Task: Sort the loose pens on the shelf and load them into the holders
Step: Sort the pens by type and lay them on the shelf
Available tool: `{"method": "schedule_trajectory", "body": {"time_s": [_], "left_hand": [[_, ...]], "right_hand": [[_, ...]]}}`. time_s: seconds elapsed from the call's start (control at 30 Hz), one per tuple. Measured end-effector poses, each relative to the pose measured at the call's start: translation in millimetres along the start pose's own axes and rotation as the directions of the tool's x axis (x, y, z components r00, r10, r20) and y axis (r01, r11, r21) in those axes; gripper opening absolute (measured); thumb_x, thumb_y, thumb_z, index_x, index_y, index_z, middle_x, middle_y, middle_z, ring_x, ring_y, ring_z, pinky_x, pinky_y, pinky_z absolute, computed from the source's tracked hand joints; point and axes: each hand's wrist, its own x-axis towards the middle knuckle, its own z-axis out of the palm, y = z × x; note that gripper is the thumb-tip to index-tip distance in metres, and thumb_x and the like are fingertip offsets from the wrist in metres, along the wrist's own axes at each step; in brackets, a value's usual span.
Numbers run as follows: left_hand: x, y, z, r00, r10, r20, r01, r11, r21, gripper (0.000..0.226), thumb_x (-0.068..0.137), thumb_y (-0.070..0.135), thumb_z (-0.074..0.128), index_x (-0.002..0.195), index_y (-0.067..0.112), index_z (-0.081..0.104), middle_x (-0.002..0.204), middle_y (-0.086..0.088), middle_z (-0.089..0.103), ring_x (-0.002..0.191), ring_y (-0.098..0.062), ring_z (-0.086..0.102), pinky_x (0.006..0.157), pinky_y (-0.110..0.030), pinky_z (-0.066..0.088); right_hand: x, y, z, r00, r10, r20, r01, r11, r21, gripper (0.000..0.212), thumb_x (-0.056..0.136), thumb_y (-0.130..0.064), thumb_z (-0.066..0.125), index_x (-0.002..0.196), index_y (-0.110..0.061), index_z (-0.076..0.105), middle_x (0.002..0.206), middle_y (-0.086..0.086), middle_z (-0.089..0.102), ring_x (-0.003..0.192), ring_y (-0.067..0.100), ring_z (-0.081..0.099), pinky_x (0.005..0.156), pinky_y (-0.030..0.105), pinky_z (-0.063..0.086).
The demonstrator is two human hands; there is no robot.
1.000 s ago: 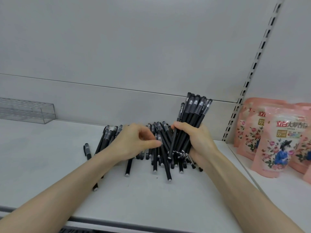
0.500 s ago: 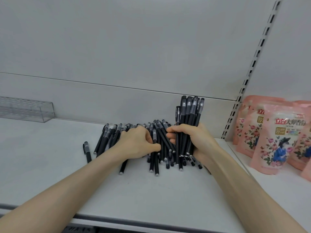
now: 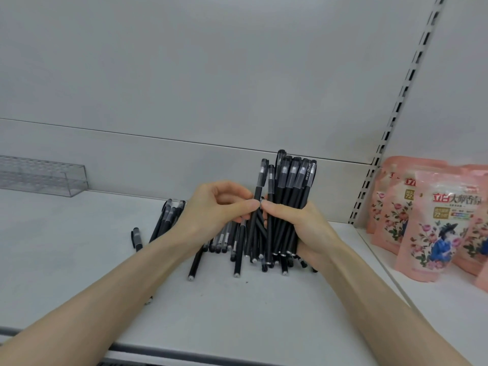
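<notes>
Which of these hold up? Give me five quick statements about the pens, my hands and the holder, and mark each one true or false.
1. The right hand grips an upright bundle of black pens. True.
2. The left hand lies flat on the shelf. False: it pinches a single pen beside the bundle.
3. The clear holder at the far left is packed with pens. False: no pens show in it.
4. Pink pouches stand to the right of the pens. True.
5. Every pen is off the shelf. False: loose pens lie on it below the hands.
</notes>
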Motion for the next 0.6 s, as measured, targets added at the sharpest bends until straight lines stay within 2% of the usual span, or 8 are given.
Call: {"method": "schedule_trajectory", "body": {"time_s": [0.1, 0.2, 0.3, 0.33, 0.37, 0.47, 0.53, 0.6], "left_hand": [[-2.4, -1.0, 2.8, 0.996, 0.085, 0.015, -0.086, 0.995, 0.047, 0.003, 0.079, 0.007, 0.072, 0.081, 0.009, 0.072, 0.065, -0.004, 0.071, 0.061, -0.009, 0.065, 0.061, -0.018, 0.051], [-2.8, -7.5, 3.2, 0.983, 0.185, 0.017, -0.185, 0.974, 0.128, 0.007, 0.081, 0.008, 0.071, 0.083, 0.014, 0.074, 0.063, -0.002, 0.069, 0.057, -0.009, 0.063, 0.059, -0.018, 0.049], [-2.8, -13.2, 0.2, 0.916, 0.393, 0.084, -0.395, 0.839, 0.374, 0.009, 0.084, 0.017, 0.068, 0.089, 0.019, 0.075, 0.072, 0.004, 0.063, 0.060, -0.006, 0.056, 0.060, -0.015, 0.042], [-2.7, -13.2, -1.2, 0.897, 0.428, 0.106, -0.431, 0.799, 0.420, 0.010, 0.083, 0.020, 0.065, 0.088, 0.020, 0.075, 0.075, 0.003, 0.061, 0.063, -0.007, 0.054, 0.061, -0.016, 0.041], [-2.8, -10.9, -2.6, 0.894, 0.440, 0.084, -0.433, 0.802, 0.412, 0.011, 0.083, 0.022, 0.064, 0.086, 0.021, 0.074, 0.078, 0.002, 0.061, 0.067, -0.008, 0.053, 0.063, -0.017, 0.041], [0.2, 0.6, -7.5, 0.932, 0.354, -0.077, -0.328, 0.914, 0.239, 0.012, 0.081, 0.037, 0.062, 0.084, 0.027, 0.068, 0.084, 0.011, 0.065, 0.078, -0.004, 0.059, 0.071, -0.017, 0.045], [0.9, 9.2, -6.4, 0.979, 0.206, 0.009, -0.205, 0.972, 0.116, 0.022, 0.081, 0.044, 0.065, 0.094, 0.027, 0.064, 0.088, 0.018, 0.068, 0.085, 0.001, 0.062, 0.077, -0.017, 0.048], [0.2, 16.8, -1.5, 0.985, 0.090, 0.146, -0.099, 0.993, 0.056, 0.032, 0.076, 0.042, 0.071, 0.098, 0.020, 0.064, 0.089, 0.012, 0.071, 0.086, -0.004, 0.066, 0.077, -0.026, 0.053]], "right_hand": [[1.0, 2.4, 0.8, 1.000, -0.006, 0.009, 0.006, 0.999, 0.041, 0.017, 0.083, -0.011, 0.066, 0.094, 0.002, 0.066, 0.079, 0.010, 0.068, 0.075, 0.022, 0.068, 0.065, 0.031, 0.056], [2.6, 3.9, 1.5, 1.000, -0.022, 0.008, 0.021, 0.998, 0.052, 0.028, 0.081, -0.014, 0.067, 0.102, 0.005, 0.067, 0.089, 0.016, 0.069, 0.083, 0.027, 0.069, 0.070, 0.035, 0.057], [3.2, 5.2, 2.1, 0.999, -0.034, -0.002, 0.034, 0.999, 0.026, 0.025, 0.082, -0.014, 0.068, 0.102, 0.000, 0.071, 0.101, 0.018, 0.071, 0.094, 0.031, 0.069, 0.083, 0.043, 0.057], [2.7, 5.5, 2.6, 0.999, -0.034, -0.013, 0.035, 0.999, 0.024, 0.020, 0.082, -0.012, 0.068, 0.098, -0.002, 0.073, 0.099, 0.017, 0.072, 0.094, 0.031, 0.069, 0.085, 0.044, 0.056], [2.7, 6.0, 2.7, 0.999, -0.035, -0.027, 0.036, 0.999, 0.017, 0.014, 0.081, -0.011, 0.068, 0.093, -0.005, 0.074, 0.095, 0.014, 0.073, 0.093, 0.029, 0.070, 0.085, 0.044, 0.056], [0.3, 3.5, 6.1, 0.999, -0.055, 0.004, 0.055, 0.997, -0.052, 0.011, 0.078, -0.012, 0.070, 0.088, -0.011, 0.073, 0.086, 0.002, 0.074, 0.087, 0.019, 0.069, 0.083, 0.039, 0.055], [-2.7, 1.7, 11.7, 0.993, -0.072, 0.092, 0.077, 0.996, -0.048, 0.016, 0.079, -0.007, 0.071, 0.094, -0.013, 0.070, 0.085, 0.001, 0.072, 0.084, 0.016, 0.068, 0.081, 0.039, 0.055], [-6.5, 1.3, 20.2, 0.980, -0.090, 0.175, 0.097, 0.995, -0.032, 0.021, 0.078, -0.003, 0.069, 0.096, -0.012, 0.070, 0.087, 0.006, 0.069, 0.084, 0.019, 0.066, 0.084, 0.044, 0.054]]}}
